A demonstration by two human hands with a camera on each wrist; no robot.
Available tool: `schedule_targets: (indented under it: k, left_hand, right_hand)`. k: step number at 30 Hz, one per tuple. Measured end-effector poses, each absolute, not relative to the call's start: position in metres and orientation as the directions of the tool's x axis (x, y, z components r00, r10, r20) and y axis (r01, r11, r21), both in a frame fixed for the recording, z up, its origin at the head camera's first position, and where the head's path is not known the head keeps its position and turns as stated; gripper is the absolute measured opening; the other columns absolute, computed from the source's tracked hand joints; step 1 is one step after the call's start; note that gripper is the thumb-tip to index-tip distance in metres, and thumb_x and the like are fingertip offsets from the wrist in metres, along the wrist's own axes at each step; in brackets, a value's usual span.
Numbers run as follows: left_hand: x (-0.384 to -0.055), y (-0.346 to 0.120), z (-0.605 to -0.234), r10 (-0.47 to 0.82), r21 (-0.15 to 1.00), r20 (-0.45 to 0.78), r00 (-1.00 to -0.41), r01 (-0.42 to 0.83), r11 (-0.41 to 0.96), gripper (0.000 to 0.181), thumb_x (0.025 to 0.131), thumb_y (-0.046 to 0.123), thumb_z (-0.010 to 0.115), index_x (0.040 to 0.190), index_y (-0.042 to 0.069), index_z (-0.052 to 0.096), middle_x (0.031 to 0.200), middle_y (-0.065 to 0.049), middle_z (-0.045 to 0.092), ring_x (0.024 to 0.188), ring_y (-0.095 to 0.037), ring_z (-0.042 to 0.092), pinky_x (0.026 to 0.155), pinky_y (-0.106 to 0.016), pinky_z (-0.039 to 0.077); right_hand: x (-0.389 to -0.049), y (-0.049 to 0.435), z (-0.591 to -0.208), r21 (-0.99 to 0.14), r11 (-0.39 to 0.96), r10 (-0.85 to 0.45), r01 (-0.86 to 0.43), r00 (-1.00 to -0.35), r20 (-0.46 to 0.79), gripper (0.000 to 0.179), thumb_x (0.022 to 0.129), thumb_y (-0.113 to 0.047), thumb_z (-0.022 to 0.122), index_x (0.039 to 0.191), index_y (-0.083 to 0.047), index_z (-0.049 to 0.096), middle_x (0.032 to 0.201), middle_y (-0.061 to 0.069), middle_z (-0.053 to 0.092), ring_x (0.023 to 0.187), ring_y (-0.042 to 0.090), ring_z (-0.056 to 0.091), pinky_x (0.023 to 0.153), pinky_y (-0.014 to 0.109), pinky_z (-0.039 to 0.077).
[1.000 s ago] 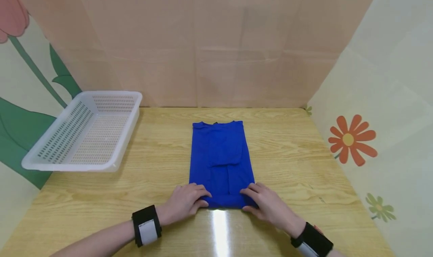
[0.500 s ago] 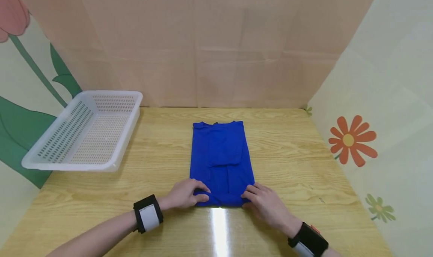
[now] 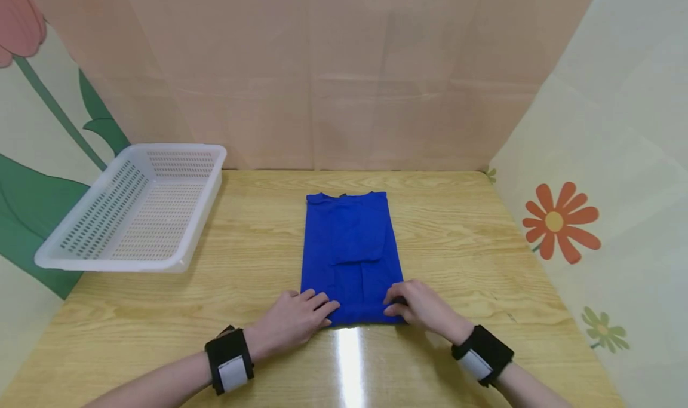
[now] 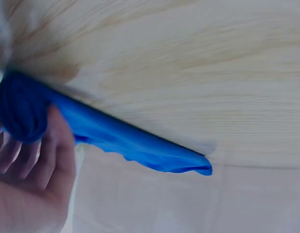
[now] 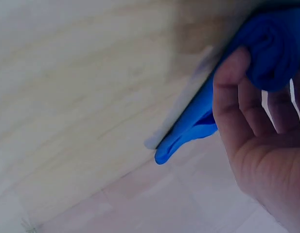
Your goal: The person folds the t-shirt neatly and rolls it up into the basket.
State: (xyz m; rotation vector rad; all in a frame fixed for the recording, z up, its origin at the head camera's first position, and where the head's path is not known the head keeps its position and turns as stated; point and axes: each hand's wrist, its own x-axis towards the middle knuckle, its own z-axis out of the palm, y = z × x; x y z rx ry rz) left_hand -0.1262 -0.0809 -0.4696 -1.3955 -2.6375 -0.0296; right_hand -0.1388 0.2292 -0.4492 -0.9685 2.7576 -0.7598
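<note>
A folded blue T-shirt (image 3: pixel 355 235) lies on the wooden table with its neckline toward the back, its near end turned into a thick roll (image 3: pixel 357 313). At the roll's left end, my left hand (image 3: pixel 292 321) holds it with the fingers laid over the top. My right hand (image 3: pixel 424 306) grips the opposite end, fingers and thumb bent around it. Spiral layers of cloth show at the roll's end (image 4: pixel 22 109) in the left wrist view and again at the roll's other end (image 5: pixel 273 51) in the right wrist view. The left thumb is hidden in the head view.
A white perforated plastic basket (image 3: pixel 185 241) stands at the back left of the table (image 3: pixel 457 235). A pinkish covering (image 3: pixel 349 97) rises behind the table's far edge. Flower-printed sheets (image 3: pixel 618 157) flank both sides.
The near edge has rolled slightly farther toward the neckline. My right hand has moved a little forward; the left fingers have shifted from gripping the end to lying over the roll.
</note>
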Motion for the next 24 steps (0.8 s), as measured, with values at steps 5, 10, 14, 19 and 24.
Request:
schedule_targets:
  k: [5,10,14,19,24]
  left_hand:
    - [-0.125,-0.086,-0.473,0.850,-0.187,0.249,-0.464,0.838,0.513,0.041,0.101,0.047,0.057,0.132,0.022,0.064,0.121,0.005,0.067,0.100,-0.012,0.062,0.075,-0.026,0.057]
    - [-0.126,-0.084,-0.473,0.848,-0.212,0.299,-0.438,0.836,0.506,0.031,0.101,0.041,0.059,0.123,0.021,0.070,0.111,0.005,0.067,0.092,-0.011,0.060,0.061,-0.020,0.051]
    - [-0.128,-0.082,-0.472,0.829,-0.128,0.278,-0.485,0.837,0.532,0.026,0.102,0.034,0.058,0.118,0.019,0.072,0.102,0.005,0.065,0.086,-0.010,0.056,0.050,-0.015,0.036]
    - [-0.134,-0.080,-0.471,0.799,0.038,0.275,-0.535,0.836,0.547,0.022,0.101,0.028,0.061,0.113,0.015,0.074,0.095,0.004,0.065,0.082,-0.010,0.055,0.053,-0.014,0.039]
    - [-0.143,-0.079,-0.473,0.766,0.157,0.259,-0.588,0.808,0.567,0.019,0.098,0.024,0.065,0.109,0.012,0.076,0.092,0.003,0.066,0.079,-0.010,0.058,0.062,-0.017,0.048]
  right_hand:
    - [-0.148,0.231,-0.447,-0.572,0.654,-0.625,-0.495,-0.780,-0.039,0.005,0.090,-0.012,0.075,0.087,-0.008,0.075,0.081,-0.003,0.073,0.071,-0.003,0.056,0.063,0.019,0.049]
    - [-0.155,0.232,-0.447,-0.626,0.634,-0.638,-0.453,-0.764,-0.093,0.008,0.091,-0.014,0.073,0.086,-0.008,0.075,0.079,-0.003,0.072,0.069,-0.003,0.052,0.062,0.018,0.047]
    - [-0.155,0.232,-0.446,-0.628,0.642,-0.627,-0.440,-0.772,-0.101,0.008,0.092,-0.014,0.073,0.088,-0.008,0.075,0.081,-0.002,0.073,0.070,-0.002,0.052,0.061,0.018,0.047]
    - [-0.143,0.231,-0.448,-0.498,0.672,-0.637,-0.548,-0.771,-0.010,0.010,0.090,-0.014,0.075,0.095,-0.005,0.075,0.088,0.001,0.073,0.077,0.006,0.064,0.067,0.023,0.053]
    - [-0.121,0.226,-0.454,-0.229,0.707,-0.660,-0.669,-0.741,0.123,0.035,0.082,-0.023,0.083,0.111,-0.006,0.072,0.097,0.001,0.066,0.087,0.013,0.063,0.071,0.031,0.055]
